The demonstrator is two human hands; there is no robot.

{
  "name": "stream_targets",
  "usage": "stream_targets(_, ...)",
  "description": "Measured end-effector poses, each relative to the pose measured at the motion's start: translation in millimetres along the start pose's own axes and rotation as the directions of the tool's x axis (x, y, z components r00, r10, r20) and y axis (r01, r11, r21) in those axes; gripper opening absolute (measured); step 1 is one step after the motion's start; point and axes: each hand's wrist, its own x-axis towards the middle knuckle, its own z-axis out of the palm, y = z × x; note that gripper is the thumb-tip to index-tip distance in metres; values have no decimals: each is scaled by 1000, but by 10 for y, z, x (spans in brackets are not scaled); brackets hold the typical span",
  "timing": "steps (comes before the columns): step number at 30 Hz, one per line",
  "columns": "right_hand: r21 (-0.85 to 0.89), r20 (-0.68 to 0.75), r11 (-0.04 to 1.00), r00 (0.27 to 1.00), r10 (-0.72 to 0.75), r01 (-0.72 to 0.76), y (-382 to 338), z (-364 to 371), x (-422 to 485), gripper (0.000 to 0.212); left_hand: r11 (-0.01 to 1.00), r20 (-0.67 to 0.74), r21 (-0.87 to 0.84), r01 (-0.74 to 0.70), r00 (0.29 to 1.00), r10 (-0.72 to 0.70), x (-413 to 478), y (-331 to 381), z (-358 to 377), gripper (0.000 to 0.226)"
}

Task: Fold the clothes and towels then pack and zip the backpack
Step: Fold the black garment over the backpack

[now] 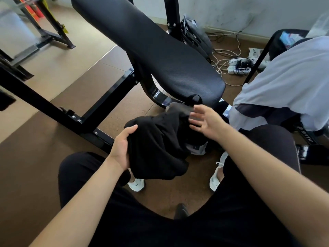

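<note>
Fingers of left hand grip black garment (tips hidden); right hand spread open.

Black garment, black ribbed-texture bench pad, white cloth, white shoes, brown floor

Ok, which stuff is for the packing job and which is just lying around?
For the job: black garment, gripped by left hand; right hand, open beside it; bag beneath, mostly hidden; white cloth.
Lying about: bench pad; cables; power strip.
</note>
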Motion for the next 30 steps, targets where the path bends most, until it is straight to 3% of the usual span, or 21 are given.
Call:
stream_targets(2, -128, -100, 990, 992, -73, 59, 244, 11, -76, 20, 1000, -13, 9, -14, 1000, 14, -9, -15, -49, 39)
stream_targets(5, -277, 88, 960, 996, -11, 35, 482, 167, -308, 33, 1000, -5, 16, 22, 1000, -22, -36, -26, -77, 44)
stream_targets(7, -343, 215, 938, 976, 40, 37, 572, 277, -425, 40, 997, 26, 28, 69, 997, -70, -61, -13, -77, 35)
stream_targets(10, -299, 280, 953, 959, 39, 49, 655, 348, -456, 42, 985, 72, 109, 131, 988, -140, -107, 9, -31, 34)
stream_targets(13, -152, 280, 985, 959, -38, 84, 658, 337, -438, 13, 970, 37, 192, 147, 987, -157, -112, 63, -33, 33)
stream_targets(15, -92, 227, 988, 969, -103, 126, 652, 313, -431, 13, 969, 18, 214, 125, 991, -132, -71, 70, -61, 33)
stream_targets(19, -151, 123, 969, 977, -176, 194, 727, 288, -386, 16, 957, 26, 278, 83, 995, -94, -35, 46, -51, 31)
stream_targets(22, -157, 60, 963, 975, -214, 221, 772, 280, -358, 17, 920, -23, 390, -47, 998, 60, -10, -7, -21, 31)
stream_targets(26, -131, -36, 976, 983, -181, 175, 876, 260, -286, 16, 740, -80, 640, -205, 941, 330, 1, -114, 23, 69)
stream_targets(30, -84, -19, 983, 986, -167, 164, 873, 222, -275, 51, 705, -85, 647, -291, 891, 446, -15, -105, 58, 74)
